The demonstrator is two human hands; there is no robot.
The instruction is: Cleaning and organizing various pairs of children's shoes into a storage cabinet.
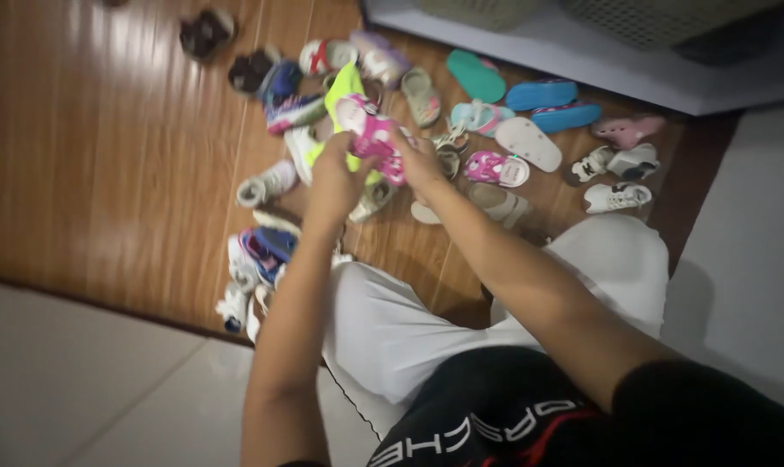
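Both hands are up over the middle of the wooden floor [107, 173], working on one little pink sandal [373, 134]. The left hand [336, 182] has its fingers closed around a neon yellow shoe [344, 91] that sits right behind the pink one, and the right hand [418, 160] has its fingers pinched on the sandal's lower end. So the sandal's held in the air between the two hands, not lying on the floor.

Underneath it's a whole scatter of kids' shoes: a matching pink sandal [496, 169] just right of the hands, a white slip-on [528, 143] beside it, two blue flip-flops [552, 104] and a teal one [476, 75] near the far edge of the floor by a grey ledge [582, 52]. White sneakers [617, 197] sit toward the right edge, blue-and-white ones [258, 255] near the front edge by the pale tile [81, 380]
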